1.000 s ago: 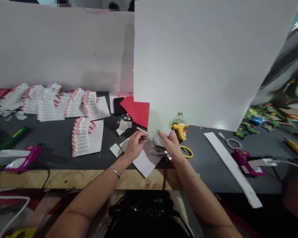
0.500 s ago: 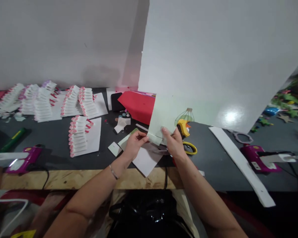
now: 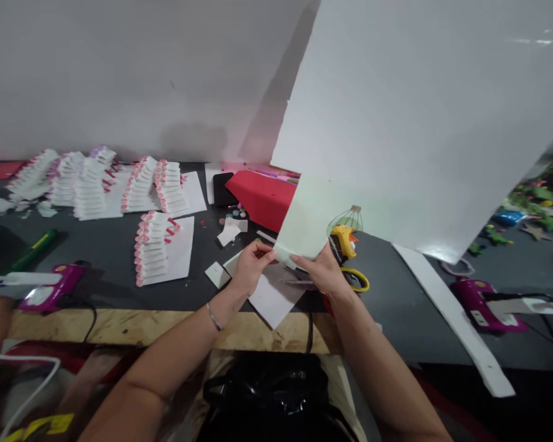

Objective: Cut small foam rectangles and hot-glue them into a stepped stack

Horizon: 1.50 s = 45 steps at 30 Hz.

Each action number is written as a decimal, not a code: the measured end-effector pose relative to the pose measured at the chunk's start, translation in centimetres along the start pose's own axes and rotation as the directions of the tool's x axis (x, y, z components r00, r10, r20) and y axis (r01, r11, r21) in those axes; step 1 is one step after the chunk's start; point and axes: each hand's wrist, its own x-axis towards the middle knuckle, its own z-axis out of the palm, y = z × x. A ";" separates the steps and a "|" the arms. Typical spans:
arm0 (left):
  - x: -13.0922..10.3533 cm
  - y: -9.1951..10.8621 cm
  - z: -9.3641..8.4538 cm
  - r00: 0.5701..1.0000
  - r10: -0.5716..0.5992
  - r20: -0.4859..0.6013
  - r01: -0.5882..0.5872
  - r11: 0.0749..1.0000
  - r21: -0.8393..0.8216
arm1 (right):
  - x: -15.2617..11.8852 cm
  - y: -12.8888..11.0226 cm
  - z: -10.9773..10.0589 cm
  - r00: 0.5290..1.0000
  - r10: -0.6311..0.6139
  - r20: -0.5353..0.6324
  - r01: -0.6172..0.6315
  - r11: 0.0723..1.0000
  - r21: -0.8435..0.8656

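A very large, glossy pale sheet (image 3: 378, 153) rises in front of me, its lower part tinted light green. My left hand (image 3: 251, 267) pinches the sheet's lower left corner between thumb and fingers. Beside it, my right hand (image 3: 323, 270) grips the lower edge, thumb on top and fingers mostly hidden behind. The edge between both hands is bent over in a narrow strip. Under my hands lie a white paper piece (image 3: 274, 298) and scissors with a yellow handle (image 3: 357, 279), partly covered by my right hand. A yellow-and-black tool with an orange part (image 3: 344, 240) sits behind that hand.
Several fanned white strips with pink tips (image 3: 152, 252) rest on cards at left. A red folded piece (image 3: 265, 199) stands behind my left hand. Purple power strips (image 3: 58, 285) lie at both sides. A long white strip (image 3: 451, 316) crosses the right side of the dark table.
The big sheet has tilted to the right, and its lower edge is bent further over between my hands. My right thumb has moved down and left along that edge. The view has shifted slightly.
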 end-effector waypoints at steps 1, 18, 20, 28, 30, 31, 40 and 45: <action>0.0 0.2 0.0 1.000 -0.013 0.022 0.013 1.000 -0.003 | 0.0 0.0 -0.1 1.000 -0.007 -0.007 0.007 1.000 -0.009; -0.1 0.2 -0.6 0.988 -0.013 0.153 0.000 0.997 0.080 | -0.2 -0.4 -0.8 0.998 0.022 0.060 -0.026 0.997 0.071; -0.4 0.2 -0.6 0.983 0.068 0.172 -0.088 0.990 0.107 | -0.2 -0.5 -0.8 0.997 0.034 0.068 -0.041 0.993 0.111; -1.0 1.4 -1.7 0.773 0.381 0.507 -0.616 0.640 0.459 | -0.4 -0.2 -1.0 0.997 0.043 0.062 -0.050 0.993 0.110; -0.8 1.4 -1.8 0.761 0.385 0.522 -0.636 0.598 0.487 | -0.4 -0.3 -1.0 0.997 0.032 0.070 -0.039 0.994 0.101; -0.8 1.3 -1.8 0.764 0.385 0.518 -0.633 0.598 0.491 | -0.4 -0.4 -1.0 0.997 0.026 0.073 -0.034 0.994 0.101; -1.1 1.7 -1.6 0.802 0.384 0.458 -0.591 0.626 0.510 | -0.6 -1.1 -0.9 0.991 0.022 0.132 -0.034 0.995 0.094; -0.9 2.3 -1.5 0.804 0.376 0.461 -0.586 0.632 0.506 | -0.4 -1.2 -0.9 0.992 -0.002 0.127 -0.007 0.998 0.069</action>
